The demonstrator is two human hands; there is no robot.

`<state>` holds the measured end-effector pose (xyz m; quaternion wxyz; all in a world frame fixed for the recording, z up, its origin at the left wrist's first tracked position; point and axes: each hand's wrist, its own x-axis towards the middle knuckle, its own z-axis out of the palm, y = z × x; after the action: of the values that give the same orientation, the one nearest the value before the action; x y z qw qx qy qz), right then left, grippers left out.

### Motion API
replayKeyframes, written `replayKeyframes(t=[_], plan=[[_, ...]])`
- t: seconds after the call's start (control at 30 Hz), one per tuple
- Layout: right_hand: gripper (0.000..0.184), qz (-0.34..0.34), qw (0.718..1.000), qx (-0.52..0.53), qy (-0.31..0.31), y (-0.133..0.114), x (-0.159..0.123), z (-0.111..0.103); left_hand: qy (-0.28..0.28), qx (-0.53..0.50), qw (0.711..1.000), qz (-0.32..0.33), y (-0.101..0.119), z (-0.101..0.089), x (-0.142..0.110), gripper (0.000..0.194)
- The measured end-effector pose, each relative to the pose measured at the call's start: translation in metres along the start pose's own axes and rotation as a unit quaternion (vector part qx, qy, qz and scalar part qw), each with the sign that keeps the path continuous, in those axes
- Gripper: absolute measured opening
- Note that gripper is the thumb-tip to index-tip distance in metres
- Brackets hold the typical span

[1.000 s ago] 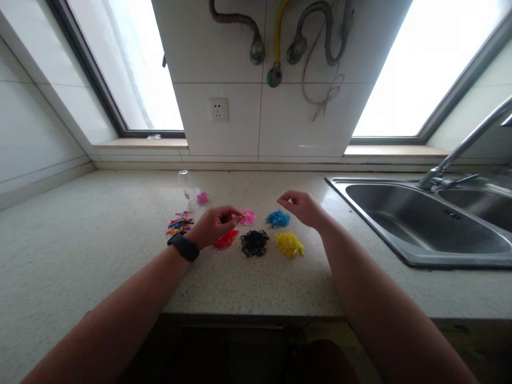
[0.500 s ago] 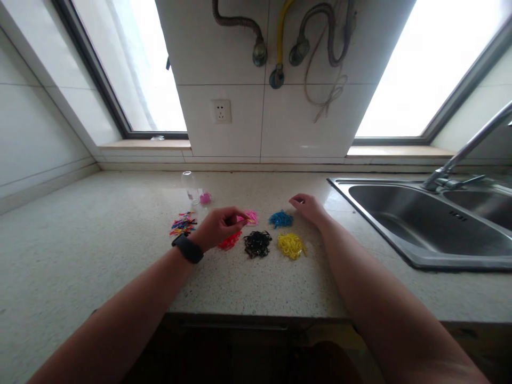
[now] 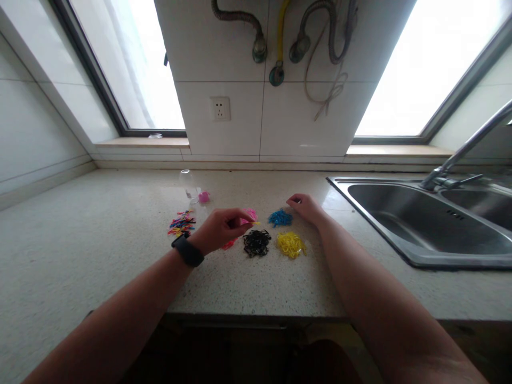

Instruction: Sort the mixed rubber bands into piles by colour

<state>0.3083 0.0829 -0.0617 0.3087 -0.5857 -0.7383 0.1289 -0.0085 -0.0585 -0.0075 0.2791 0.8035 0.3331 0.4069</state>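
Over the speckled countertop (image 3: 120,224), left of a steel sink (image 3: 420,218), the left hand (image 3: 222,229) pinches a yellow band (image 3: 256,223); the right hand (image 3: 306,207) presses fingers together.

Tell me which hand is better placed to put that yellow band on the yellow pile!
Probably the left hand: it pinches the yellow band, which pokes out on the side toward the yellow pile. The right hand is beside the blue pile, and I can't make out anything in it.

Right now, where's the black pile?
Head view: the black pile lies on the counter near centre, between the yellow pile at right and the partly hidden red pile at left.
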Motion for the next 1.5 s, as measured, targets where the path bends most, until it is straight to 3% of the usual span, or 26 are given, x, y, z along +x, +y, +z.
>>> replayKeyframes(t=[0.33, 0.5, 0.7, 0.83, 0.97, 1.2, 1.5], plan=[[0.025, 0.015, 1.000, -0.007, -0.012, -0.005, -0.002, -0.002, 0.025, 0.016, 1.000, 0.000, 0.003, 0.002, -0.001, 0.025], [0.027, 0.027, 0.999, -0.017, -0.005, -0.007, -0.002, -0.001, 0.024, 0.082, 0.996, 0.032, 0.010, 0.004, -0.001, 0.023], [0.025, 0.033, 0.999, -0.025, -0.015, -0.011, -0.004, -0.004, -0.046, 0.254, 0.954, 0.152, 0.030, 0.014, 0.011, 0.017], [0.025, 0.038, 0.999, -0.014, -0.009, -0.014, -0.007, -0.007, -0.096, 0.306, 0.921, 0.221, 0.046, 0.023, 0.029, 0.019], [0.025, 0.039, 0.999, -0.012, -0.009, -0.014, -0.006, -0.005, -0.133, 0.358, 0.896, 0.227, 0.049, 0.039, 0.048, 0.022], [0.025, 0.055, 0.998, -0.028, -0.011, -0.016, -0.006, -0.006, -0.166, 0.404, 0.873, 0.216, 0.035, 0.067, 0.073, 0.019], [0.025, 0.066, 0.997, -0.038, -0.009, -0.017, -0.007, -0.006, -0.232, 0.391, 0.861, 0.228, 0.032, 0.080, 0.083, 0.015]])
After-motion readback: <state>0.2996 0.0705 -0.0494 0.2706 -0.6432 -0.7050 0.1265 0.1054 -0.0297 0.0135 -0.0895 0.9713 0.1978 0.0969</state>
